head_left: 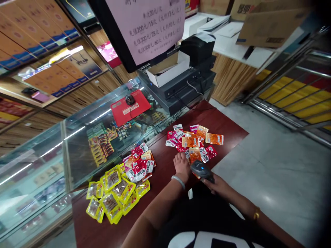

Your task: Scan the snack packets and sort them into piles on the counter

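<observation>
My right hand (215, 184) is wrapped round a black barcode scanner (201, 169) with a small blue light on it. The scanner's head points toward a loose pile of pink, red and orange snack packets (191, 140) on the dark red tabletop. At the near left edge of that pile, my left hand (181, 165) rests with its fingers on the table, and no packet shows in it. Left of this hand lies a second heap of red and white packets (139, 165). Yellow-edged snack packets (116, 193) are heaped beside it, partly overlapping.
A glass display counter (77, 144) runs along the table's far side, bearing a red mouse pad (139, 110) and a mouse (129, 100). Behind stand a cash drawer (178, 89), an open white box (165, 77) and a monitor with a pink sheet (155, 31). Metal railings (297, 79) stand at right.
</observation>
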`<action>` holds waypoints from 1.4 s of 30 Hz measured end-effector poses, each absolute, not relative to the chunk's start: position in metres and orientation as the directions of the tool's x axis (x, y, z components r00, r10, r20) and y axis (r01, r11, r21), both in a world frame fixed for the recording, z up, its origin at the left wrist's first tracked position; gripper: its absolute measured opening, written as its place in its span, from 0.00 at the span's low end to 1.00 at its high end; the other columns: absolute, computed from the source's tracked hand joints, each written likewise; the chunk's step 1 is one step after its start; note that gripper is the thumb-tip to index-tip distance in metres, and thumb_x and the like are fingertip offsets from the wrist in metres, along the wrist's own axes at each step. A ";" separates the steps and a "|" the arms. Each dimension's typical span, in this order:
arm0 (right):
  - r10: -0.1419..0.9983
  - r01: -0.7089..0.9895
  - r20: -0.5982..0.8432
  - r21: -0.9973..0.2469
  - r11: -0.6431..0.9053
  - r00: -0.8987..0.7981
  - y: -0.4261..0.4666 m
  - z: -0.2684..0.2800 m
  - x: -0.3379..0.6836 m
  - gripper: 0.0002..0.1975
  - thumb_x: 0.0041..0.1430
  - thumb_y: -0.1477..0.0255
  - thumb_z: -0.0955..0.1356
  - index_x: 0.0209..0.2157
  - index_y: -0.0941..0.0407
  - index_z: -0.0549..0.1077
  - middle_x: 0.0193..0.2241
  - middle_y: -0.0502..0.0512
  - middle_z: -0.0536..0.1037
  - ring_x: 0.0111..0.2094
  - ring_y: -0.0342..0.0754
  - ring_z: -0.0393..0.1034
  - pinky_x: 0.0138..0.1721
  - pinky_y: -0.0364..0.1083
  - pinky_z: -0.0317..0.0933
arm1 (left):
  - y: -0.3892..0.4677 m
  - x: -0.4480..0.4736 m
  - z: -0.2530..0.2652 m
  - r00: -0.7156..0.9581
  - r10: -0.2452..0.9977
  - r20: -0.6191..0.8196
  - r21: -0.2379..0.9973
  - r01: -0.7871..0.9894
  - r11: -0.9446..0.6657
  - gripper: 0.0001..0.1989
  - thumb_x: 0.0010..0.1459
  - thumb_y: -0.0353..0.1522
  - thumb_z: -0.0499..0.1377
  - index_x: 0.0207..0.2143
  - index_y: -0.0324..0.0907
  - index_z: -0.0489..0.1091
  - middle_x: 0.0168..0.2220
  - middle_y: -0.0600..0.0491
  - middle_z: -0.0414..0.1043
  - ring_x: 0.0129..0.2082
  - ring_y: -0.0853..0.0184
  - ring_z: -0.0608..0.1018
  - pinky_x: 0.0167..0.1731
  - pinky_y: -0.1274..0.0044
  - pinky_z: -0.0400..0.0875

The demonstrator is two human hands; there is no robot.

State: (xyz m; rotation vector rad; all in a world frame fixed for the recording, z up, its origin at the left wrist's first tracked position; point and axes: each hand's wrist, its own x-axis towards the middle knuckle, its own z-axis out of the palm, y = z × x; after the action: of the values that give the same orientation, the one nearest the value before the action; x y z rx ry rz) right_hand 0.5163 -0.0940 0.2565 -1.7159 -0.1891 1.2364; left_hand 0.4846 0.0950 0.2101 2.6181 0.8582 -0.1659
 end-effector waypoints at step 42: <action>0.729 -0.172 -0.518 -0.850 -0.498 0.448 -0.029 0.287 0.535 0.30 0.50 0.43 0.68 0.39 0.55 0.68 0.14 0.42 0.65 0.14 0.41 0.57 0.18 0.42 0.52 | 0.179 0.379 0.254 0.674 0.738 -0.031 0.443 0.672 -0.594 0.25 0.55 0.35 0.61 0.56 0.43 0.64 0.57 0.42 0.65 0.58 0.52 0.64 0.58 0.63 0.55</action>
State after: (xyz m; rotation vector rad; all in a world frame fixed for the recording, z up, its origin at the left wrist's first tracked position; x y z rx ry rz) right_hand 0.5353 -0.0293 0.2870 -1.7584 -0.4788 1.1999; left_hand 0.3785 0.1794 0.2543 2.4674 1.0997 0.2162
